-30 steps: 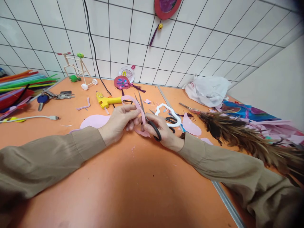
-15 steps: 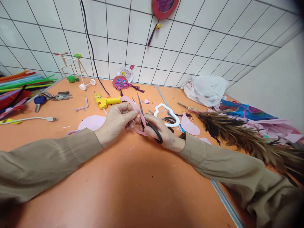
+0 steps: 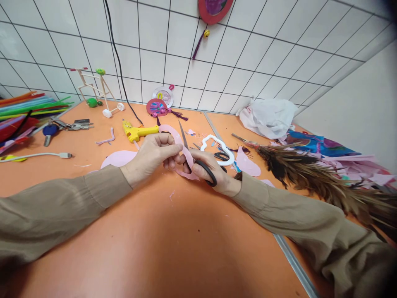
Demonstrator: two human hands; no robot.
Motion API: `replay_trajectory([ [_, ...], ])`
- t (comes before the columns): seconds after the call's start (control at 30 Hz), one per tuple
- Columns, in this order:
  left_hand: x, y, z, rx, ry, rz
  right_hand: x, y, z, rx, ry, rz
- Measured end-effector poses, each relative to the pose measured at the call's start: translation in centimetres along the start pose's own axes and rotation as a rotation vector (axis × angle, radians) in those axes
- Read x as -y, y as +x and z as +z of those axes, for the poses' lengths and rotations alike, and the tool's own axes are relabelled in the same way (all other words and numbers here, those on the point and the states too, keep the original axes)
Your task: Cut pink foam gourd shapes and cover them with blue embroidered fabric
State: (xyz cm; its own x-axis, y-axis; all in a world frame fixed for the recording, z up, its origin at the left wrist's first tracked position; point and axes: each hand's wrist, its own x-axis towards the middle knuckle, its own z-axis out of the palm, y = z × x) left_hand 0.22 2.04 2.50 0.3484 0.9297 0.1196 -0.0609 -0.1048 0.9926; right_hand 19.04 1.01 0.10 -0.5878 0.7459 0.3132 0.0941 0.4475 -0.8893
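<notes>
Between the thumb and fingers of my left hand (image 3: 153,155) is a thin pink ring-like piece (image 3: 175,131), perhaps paper or felt, curving up and over toward the scissors. My right hand (image 3: 217,173) is wrapped round black-handled scissors (image 3: 204,170), their blade pointing up and away beside the pink piece. The lower part of the ring hangs below my fingers, partly hidden by them. A pink rounded sheet (image 3: 119,158) lies on the table by my left wrist. Just past my right hand rests a white wavy-edged frame (image 3: 229,156), with another pair of black-handled scissors (image 3: 221,156) under it.
A yellow glue gun (image 3: 136,132) lies behind my left hand. Keys (image 3: 72,125), a white cable (image 3: 40,155) and a stick bicycle model (image 3: 96,93) are at left. To the right are a feather duster (image 3: 288,165), a pink cutout (image 3: 247,161) and a white plastic bag (image 3: 266,118).
The scissors have turned slightly, their handle shifting right and their blades now closer together. The pink ring looks a little wider toward me. My left hand stays nearly in place.
</notes>
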Motion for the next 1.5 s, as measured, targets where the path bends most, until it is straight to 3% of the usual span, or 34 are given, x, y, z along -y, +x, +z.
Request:
replay_trajectory([
  [0.73, -0.11, -0.01, 0.03, -0.060, 0.026, 0.031, 0.19, 0.05, -0.03, -0.033, -0.158, 0.020],
  [1.5, 0.55, -0.18, -0.01, -0.057, 0.001, -0.019, 0.01, 0.14, 0.36, -0.067, -0.025, 0.011],
])
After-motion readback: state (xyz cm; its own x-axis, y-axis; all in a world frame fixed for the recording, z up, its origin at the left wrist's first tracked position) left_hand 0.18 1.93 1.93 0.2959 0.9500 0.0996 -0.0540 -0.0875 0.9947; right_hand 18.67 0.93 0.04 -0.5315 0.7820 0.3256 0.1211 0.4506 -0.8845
